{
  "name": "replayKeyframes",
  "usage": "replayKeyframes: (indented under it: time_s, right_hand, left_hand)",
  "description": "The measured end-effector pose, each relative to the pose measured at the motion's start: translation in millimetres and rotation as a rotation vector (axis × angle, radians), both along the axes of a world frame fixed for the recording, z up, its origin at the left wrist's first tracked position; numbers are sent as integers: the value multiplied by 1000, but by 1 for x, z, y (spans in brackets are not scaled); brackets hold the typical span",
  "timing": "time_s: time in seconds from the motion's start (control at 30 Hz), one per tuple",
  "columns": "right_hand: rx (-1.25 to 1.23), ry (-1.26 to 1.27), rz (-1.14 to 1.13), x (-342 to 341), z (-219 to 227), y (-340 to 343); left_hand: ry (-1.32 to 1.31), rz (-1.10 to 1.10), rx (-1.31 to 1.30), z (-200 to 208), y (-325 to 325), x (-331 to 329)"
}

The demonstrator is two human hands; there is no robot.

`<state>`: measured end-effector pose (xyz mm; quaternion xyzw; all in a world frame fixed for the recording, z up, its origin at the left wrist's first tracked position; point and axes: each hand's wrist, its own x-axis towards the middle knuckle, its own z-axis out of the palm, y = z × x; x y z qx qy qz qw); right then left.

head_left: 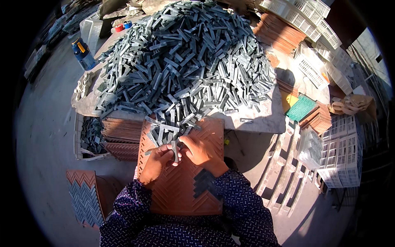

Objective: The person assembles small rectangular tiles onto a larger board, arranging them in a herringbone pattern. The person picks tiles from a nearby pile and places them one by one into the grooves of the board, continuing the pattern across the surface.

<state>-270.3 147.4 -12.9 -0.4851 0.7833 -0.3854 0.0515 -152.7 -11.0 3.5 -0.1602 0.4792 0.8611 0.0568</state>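
Above a reddish-brown board with herringbone grooves point(168, 193), my left hand point(154, 164) pinches a narrow grey stone strip point(175, 152) between thumb and fingers. My right hand point(203, 154) is curled at the strip's other side, its fingertips against it; part of the grip is hidden. Loose strips point(158, 131) lie on the board's far end, just beyond my fingers. A patch of dark strips point(205, 185) sits in the grooves near my right wrist.
A large heap of grey strips point(185, 53) covers the stone table point(263, 117) ahead. To the left are a crate of strips point(91, 136), stacked boards point(121, 131), a filled board point(84, 197) and a blue bottle point(83, 53). At right stand a pallet point(282, 164) and white crates point(339, 152).
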Motion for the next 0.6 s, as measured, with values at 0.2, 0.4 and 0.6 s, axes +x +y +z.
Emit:
replayKeyframes:
  time_s: [0.2, 0.4, 0.6]
  right_hand:
    - [-15, 38, 61, 8, -20, -9]
    - [142, 8, 30, 6, -27, -6]
    - [214, 82, -54, 1, -16, 23]
  left_hand:
    - [-34, 127, -161, -1, -11, 9]
    - [-62, 101, -549, -1, -16, 27]
    - [44, 92, -1040, 0, 14, 33]
